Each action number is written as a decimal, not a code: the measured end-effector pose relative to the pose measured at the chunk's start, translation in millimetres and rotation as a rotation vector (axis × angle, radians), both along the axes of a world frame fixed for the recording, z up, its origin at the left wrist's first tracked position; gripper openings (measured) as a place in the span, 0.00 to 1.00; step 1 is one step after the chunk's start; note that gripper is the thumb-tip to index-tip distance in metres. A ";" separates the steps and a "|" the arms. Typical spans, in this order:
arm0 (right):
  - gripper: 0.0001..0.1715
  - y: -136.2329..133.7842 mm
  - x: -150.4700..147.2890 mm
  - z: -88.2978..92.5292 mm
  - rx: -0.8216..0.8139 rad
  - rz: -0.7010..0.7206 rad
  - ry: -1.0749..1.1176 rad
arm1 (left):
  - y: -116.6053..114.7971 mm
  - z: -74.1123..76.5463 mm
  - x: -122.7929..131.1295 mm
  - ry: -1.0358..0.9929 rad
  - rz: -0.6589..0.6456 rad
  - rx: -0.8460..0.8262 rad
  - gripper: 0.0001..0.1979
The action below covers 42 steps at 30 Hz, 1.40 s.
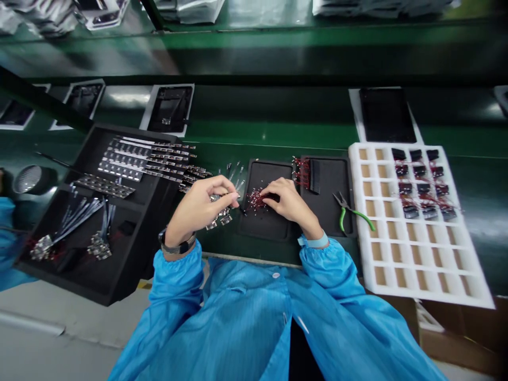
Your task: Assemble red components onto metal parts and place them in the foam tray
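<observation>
My left hand (207,205) is closed in a pinch above several small circuit boards (225,218) with flat strips. Something tiny and pale shows at its fingertips, too small to name. My right hand (289,203) reaches over a shallow black tray (264,228), its curled fingertips down at a heap of short red wires with whitish ends (256,200). Whatever those fingertips pinch is hidden. Just right of this hand lies a second black tray (333,182), bearing a bundle of red wires (304,172), a black block (315,176) and green-handled pliers (346,209).
A white compartment tray (381,270) stands at right, with black parts on red wires (420,185) in several cells. At left, a black bin (130,264) holds board strips (123,159) and cabled boards (101,246). A green shelf (254,39) spans the back.
</observation>
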State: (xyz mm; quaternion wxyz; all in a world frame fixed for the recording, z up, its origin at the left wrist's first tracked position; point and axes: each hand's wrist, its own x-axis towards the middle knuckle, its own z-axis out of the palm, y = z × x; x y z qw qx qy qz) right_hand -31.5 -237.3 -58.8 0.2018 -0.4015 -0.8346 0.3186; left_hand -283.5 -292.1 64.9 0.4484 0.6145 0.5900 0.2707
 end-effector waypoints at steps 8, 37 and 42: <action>0.14 -6.5 -1.8 6.0 0.060 -0.052 0.065 | 19.4 41.5 13.8 0.065 0.001 0.304 0.03; 0.07 41.2 65.9 15.3 0.225 -0.571 0.053 | 121.6 92.3 69.9 0.026 -0.132 0.458 0.06; 0.16 57.3 44.6 7.4 0.296 -0.595 -0.212 | 144.8 87.5 83.9 -0.035 -0.113 0.451 0.04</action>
